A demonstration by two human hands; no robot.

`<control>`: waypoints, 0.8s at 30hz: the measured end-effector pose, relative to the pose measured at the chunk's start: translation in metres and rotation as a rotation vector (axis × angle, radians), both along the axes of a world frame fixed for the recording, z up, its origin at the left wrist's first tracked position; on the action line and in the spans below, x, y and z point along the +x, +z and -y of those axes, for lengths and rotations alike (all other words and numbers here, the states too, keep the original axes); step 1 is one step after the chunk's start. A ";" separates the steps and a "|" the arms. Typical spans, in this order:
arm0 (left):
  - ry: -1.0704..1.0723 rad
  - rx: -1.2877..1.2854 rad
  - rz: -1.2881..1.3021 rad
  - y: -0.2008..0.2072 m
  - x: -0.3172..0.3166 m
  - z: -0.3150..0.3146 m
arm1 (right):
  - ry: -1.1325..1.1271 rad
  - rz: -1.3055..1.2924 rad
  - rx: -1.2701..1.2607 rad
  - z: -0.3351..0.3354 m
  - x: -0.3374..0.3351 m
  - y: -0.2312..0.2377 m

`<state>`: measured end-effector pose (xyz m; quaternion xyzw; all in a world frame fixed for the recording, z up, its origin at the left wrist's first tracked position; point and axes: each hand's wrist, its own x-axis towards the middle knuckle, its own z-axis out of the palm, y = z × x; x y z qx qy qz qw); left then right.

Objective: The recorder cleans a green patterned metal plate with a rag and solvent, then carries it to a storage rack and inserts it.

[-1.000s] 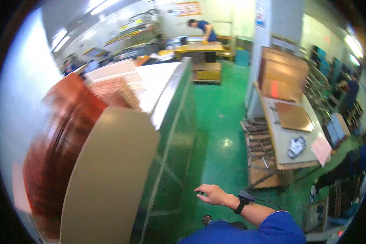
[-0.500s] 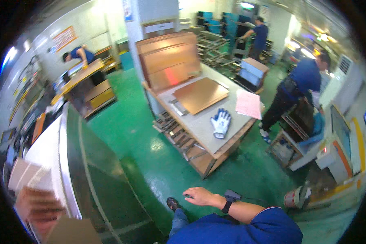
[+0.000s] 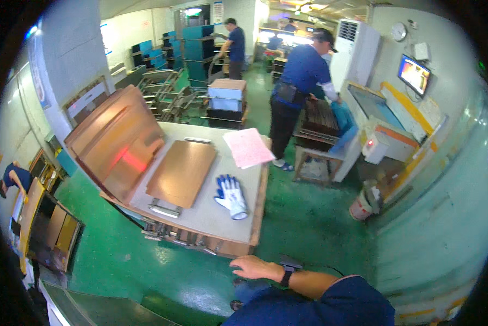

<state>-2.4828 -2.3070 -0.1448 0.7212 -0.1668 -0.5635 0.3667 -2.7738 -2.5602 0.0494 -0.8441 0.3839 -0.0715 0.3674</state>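
My right hand [image 3: 255,267] hangs low in front of me with its fingers loosely apart and nothing in it; a dark watch sits on the wrist. It hovers over the green floor, just short of the near edge of a grey work table [image 3: 211,217]. On that table lie a flat copper sheet [image 3: 181,171], a pair of blue and white gloves [image 3: 230,196] and a pink paper [image 3: 246,146]. Large copper sheets [image 3: 116,141] lean at the table's left side. My left hand is out of sight.
A person in blue [image 3: 298,92] stands at a bench beyond the table; another [image 3: 234,46] is further back by the shelves. A white and yellow machine [image 3: 385,136] and a bucket [image 3: 362,205] stand to the right. A green cabinet [image 3: 92,309] is near my left.
The view has swung round from the green cabinet and stacked boards to the work table, which is much nearer now. My right hand keeps its low, open pose.
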 end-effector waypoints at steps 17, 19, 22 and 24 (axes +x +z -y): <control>0.452 0.373 0.495 -0.003 0.156 -0.004 | 0.358 0.137 0.008 0.185 0.257 0.004; 0.471 0.504 0.484 0.010 0.158 -0.006 | 0.444 0.126 0.042 0.191 0.299 0.006; 0.597 0.584 0.259 -0.010 0.159 -0.011 | 0.510 0.104 0.094 0.199 0.343 -0.006; 0.539 0.617 0.384 -0.031 0.169 -0.012 | 0.545 0.079 0.110 0.203 0.382 -0.013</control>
